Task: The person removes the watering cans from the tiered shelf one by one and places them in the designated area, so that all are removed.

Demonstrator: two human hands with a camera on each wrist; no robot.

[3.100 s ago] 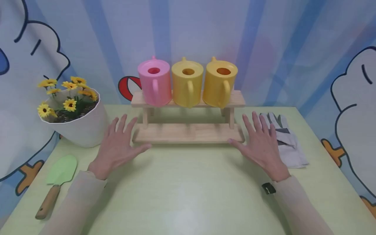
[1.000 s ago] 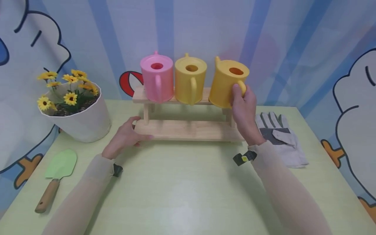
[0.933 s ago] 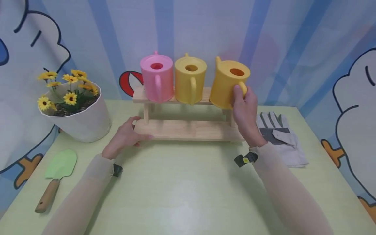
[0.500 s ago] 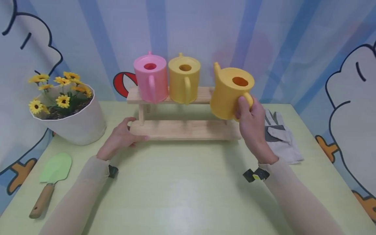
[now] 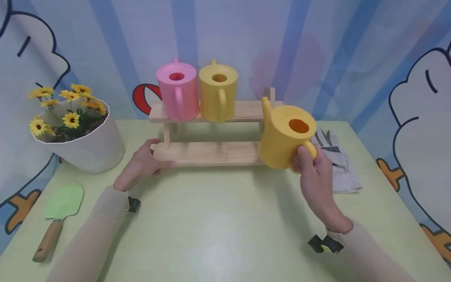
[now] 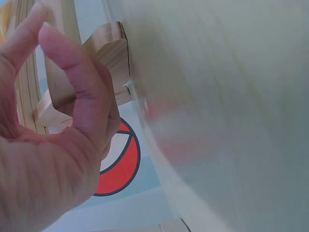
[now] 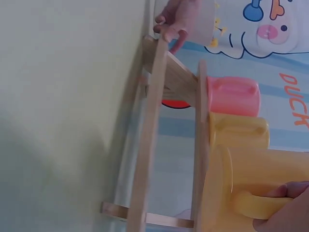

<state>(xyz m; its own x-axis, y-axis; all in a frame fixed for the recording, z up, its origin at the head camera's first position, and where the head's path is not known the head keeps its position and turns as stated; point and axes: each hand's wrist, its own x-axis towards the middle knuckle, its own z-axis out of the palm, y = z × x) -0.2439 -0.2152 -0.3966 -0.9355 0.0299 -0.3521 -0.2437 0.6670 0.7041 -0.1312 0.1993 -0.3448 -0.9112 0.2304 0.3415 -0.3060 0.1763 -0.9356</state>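
Note:
My right hand (image 5: 315, 184) grips the handle of a darker yellow watering can (image 5: 283, 143), its thumb over the handle. The can hangs off the two-tier wooden stand, tilted, its spout up at the back left. My left hand (image 5: 141, 160) holds the left end of the stand's lower shelf (image 5: 211, 152), thumb along the front and fingers behind; the left wrist view shows the fingers (image 6: 87, 92) curled round the board's end. On the upper shelf a pink watering can (image 5: 177, 94) and a lighter yellow watering can (image 5: 217, 94) stand upright side by side, handles facing me.
A white pot (image 5: 95, 152) with yellow flowers stands at the left. In front of it lies a trowel (image 5: 65, 199) with a green blade and wooden handle. Grey-white work gloves (image 5: 343, 172) lie right of the stand, partly behind my right hand. A patterned curtain (image 5: 225, 31) hangs behind the table.
My right hand took the rightmost yellow watering can by its handle and drew it off the upper shelf, toward me and right. My left hand took hold of the lower shelf's end and stays there.

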